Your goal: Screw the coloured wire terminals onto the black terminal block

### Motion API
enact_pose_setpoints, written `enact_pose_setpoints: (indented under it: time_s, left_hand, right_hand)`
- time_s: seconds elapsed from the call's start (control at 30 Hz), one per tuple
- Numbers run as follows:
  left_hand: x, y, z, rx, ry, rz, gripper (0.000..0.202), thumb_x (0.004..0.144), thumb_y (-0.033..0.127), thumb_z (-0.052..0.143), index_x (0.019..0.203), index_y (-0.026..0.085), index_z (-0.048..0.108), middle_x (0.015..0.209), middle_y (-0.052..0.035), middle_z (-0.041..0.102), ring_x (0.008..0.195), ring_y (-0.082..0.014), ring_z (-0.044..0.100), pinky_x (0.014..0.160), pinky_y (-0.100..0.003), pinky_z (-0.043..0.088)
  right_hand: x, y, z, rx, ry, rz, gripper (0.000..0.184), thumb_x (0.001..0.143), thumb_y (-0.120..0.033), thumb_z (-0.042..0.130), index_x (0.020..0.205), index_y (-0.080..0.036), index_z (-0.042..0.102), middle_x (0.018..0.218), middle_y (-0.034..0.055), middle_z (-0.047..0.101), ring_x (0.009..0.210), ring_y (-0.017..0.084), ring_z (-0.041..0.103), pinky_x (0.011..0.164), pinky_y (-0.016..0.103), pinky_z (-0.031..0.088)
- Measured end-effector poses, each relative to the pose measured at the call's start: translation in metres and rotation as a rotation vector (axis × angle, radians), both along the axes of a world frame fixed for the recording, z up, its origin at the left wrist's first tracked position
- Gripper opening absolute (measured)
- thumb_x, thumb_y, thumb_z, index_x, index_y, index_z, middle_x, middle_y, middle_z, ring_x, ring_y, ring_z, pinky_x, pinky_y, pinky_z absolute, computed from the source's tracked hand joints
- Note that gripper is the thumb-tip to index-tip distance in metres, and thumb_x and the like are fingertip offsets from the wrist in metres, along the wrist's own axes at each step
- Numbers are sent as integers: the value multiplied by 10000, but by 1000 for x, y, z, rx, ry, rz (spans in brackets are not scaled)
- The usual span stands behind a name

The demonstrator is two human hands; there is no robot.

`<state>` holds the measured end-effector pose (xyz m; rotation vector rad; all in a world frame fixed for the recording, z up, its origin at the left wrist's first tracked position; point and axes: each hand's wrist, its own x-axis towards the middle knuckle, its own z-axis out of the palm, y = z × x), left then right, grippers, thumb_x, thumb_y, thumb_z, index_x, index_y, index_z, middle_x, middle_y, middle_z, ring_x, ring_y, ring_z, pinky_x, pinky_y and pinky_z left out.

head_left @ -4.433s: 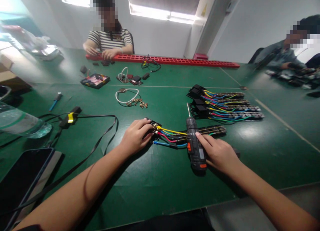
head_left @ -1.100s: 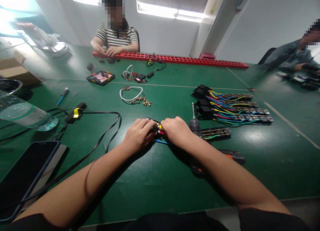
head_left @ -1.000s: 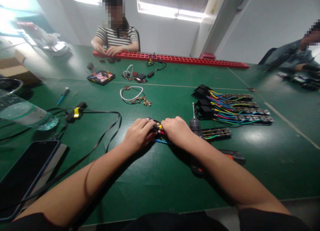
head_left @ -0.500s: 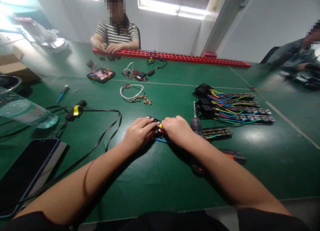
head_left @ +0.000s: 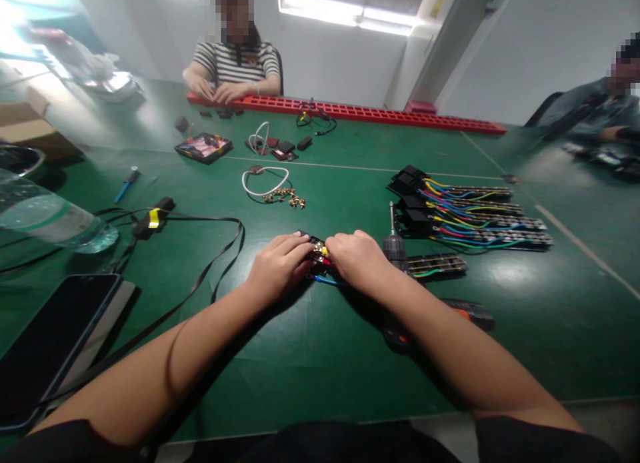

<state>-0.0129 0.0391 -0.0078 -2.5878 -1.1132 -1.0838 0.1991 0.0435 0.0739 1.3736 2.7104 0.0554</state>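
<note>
My left hand (head_left: 277,264) is closed around the left side of a small black terminal block (head_left: 311,239) with brass-coloured screws, which rests at the middle of the table. At the block's right side, my right hand (head_left: 361,257) has its fingers curled together over the wires; a yellow sleeve (head_left: 325,251) and a red one show beside its fingertips. A blue wire (head_left: 327,280) with a ring lug runs out below, under the right hand. The fingers hide much of the block. Behind the right forearm, a power drill (head_left: 395,248) lies with its bit pointing away from me.
Finished-looking wired black assemblies (head_left: 470,216) lie at right, with a terminal strip (head_left: 437,266) nearer. Brass screws (head_left: 285,196) and a white cable loop (head_left: 265,181) lie ahead. A bottle (head_left: 55,216), phone (head_left: 55,343) and black cable (head_left: 200,221) occupy the left. Co-workers sit opposite and far right.
Both hands stay at the terminal block with almost the same hold. The whole view has shifted very slightly.
</note>
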Motion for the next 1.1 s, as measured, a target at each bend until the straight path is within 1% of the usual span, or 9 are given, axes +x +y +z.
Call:
enact_pose_setpoints:
  time_s: [0.23,0.43,0.6,0.8,0.97,1.1]
  left_hand:
    - [1,-2,-2,45,-3,4,228,978,263,637,1176,180,715,1242,-99,742,1162,-277,708,1012,-442,610]
    - [2,-3,-2,12,-10,21,225,983,281,627,1160,197,737,1248,-95,743,1178,-273,710,1010,-438,620]
    - [3,-4,0,22,-8,26,213,986,279,620,1136,197,746,1250,-90,744,1169,-272,717,996,-428,631]
    - [3,-4,-1,65,-5,30,229,989,279,621,1161,190,743,1247,-91,745,1153,-271,724,992,-415,630]
    - [3,-4,-2,58,14,48,247,1004,305,608,1192,226,747,1245,-85,745,1152,-271,723,971,-415,636]
    - [3,-4,0,68,47,57,245,1008,301,606,1191,228,750,1234,-94,744,1144,-280,722,947,-417,641]
  right_hand:
    - [-1,-1,1,-2,-4,11,254,1040,-193,413,1052,-123,656,1051,129,708,941,225,676,749,327,376]
    - [1,-2,1,-4,12,7,258,1048,-202,408,1050,-139,658,1042,105,701,932,214,669,746,314,392]
    - [-1,-2,2,-8,11,0,260,1047,-186,403,1051,-129,657,1041,111,697,927,206,662,745,302,390]
    - [-1,0,0,-3,4,28,252,1047,-198,415,1043,-121,655,1034,114,689,933,213,659,756,313,390]
    - [-1,0,-2,11,-4,34,259,1044,-188,408,1026,-118,657,1019,120,689,927,217,667,751,320,388]
    - [0,0,-4,22,-11,21,279,1051,-218,406,1004,-129,667,994,117,699,892,223,679,735,326,390]
